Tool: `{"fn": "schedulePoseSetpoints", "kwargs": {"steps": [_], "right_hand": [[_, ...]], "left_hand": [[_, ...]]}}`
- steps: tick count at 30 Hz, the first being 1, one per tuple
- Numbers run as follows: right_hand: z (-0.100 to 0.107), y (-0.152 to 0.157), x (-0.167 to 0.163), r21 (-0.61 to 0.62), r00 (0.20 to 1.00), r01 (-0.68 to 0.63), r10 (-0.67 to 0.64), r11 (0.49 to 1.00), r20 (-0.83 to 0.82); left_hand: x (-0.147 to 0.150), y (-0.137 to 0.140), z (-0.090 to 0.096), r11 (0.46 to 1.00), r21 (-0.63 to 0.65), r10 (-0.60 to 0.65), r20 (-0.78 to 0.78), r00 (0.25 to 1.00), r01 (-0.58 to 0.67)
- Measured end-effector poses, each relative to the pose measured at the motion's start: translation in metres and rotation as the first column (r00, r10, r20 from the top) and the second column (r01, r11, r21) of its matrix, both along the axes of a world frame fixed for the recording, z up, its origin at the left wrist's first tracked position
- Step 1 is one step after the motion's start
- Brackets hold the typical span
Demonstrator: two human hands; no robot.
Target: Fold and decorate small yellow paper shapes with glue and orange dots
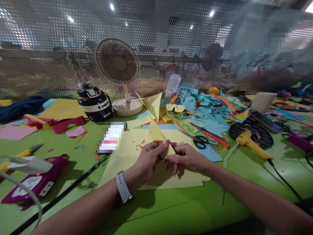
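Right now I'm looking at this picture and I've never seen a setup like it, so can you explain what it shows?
Sure. There's no machine here, just a person's bare left hand and right hand. A camera worn on the head took this single picture, looking forward and down. Both hands have their fingers on a folded piece of pale yellow paper, above flat yellow sheets. Around them on the green table lie black-handled scissors, a yellow glue gun and blue paper scraps. Farther back stand a fan and a dark bottle.
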State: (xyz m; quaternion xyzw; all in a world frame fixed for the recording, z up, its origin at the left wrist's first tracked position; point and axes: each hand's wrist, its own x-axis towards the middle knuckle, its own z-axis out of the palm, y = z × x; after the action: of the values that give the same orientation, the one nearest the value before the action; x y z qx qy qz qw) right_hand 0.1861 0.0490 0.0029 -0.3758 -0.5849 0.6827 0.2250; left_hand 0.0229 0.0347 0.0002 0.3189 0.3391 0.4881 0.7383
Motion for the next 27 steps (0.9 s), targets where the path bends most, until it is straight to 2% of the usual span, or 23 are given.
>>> {"fn": "schedulePoseSetpoints", "kwargs": {"steps": [7, 11, 12, 14, 17, 20, 23, 25, 27], "right_hand": [[0.000, -0.004, -0.004, -0.019, 1.000, 0.020, -0.020, 1.000, 0.014], [0.001, -0.003, 0.002, -0.049, 0.998, -0.027, 0.030, 0.998, 0.054], [0.004, -0.001, 0.005, -0.020, 0.998, -0.021, 0.023, 1.000, 0.066], [0.010, 0.003, 0.011, 0.096, 0.996, 0.075, -0.080, 0.993, 0.043], [0.019, 0.008, 0.014, 0.217, 0.964, 0.264, -0.252, 0.940, -0.082], [0.019, 0.009, 0.010, 0.210, 0.973, 0.230, -0.222, 0.950, -0.062], [0.016, 0.008, 0.007, 0.204, 0.975, 0.222, -0.221, 0.953, -0.029], [0.015, 0.010, 0.007, 0.176, 0.957, 0.289, -0.282, 0.941, -0.062], [0.018, 0.013, 0.010, 0.124, 0.931, 0.363, -0.352, 0.924, -0.097]], "left_hand": [[0.001, -0.001, -0.005, 0.999, -0.036, 0.028, -0.024, 0.999, -0.029], [-0.003, 0.002, -0.001, 0.999, 0.035, 0.013, -0.071, 0.997, -0.011], [-0.005, 0.003, 0.001, 0.997, 0.074, 0.014, -0.119, 0.993, -0.005], [-0.010, 0.004, 0.005, 0.989, 0.147, 0.010, -0.236, 0.972, 0.025], [-0.014, 0.003, 0.007, 0.972, 0.172, -0.086, -0.365, 0.927, 0.158], [-0.014, 0.001, 0.006, 0.935, 0.150, -0.229, -0.436, 0.870, 0.321], [-0.016, 0.001, 0.007, 0.891, 0.162, -0.295, -0.505, 0.811, 0.425], [-0.020, 0.004, 0.010, 0.834, 0.172, -0.351, -0.567, 0.745, 0.524], [-0.028, 0.009, 0.017, 0.754, 0.168, -0.404, -0.643, 0.651, 0.634]]}}
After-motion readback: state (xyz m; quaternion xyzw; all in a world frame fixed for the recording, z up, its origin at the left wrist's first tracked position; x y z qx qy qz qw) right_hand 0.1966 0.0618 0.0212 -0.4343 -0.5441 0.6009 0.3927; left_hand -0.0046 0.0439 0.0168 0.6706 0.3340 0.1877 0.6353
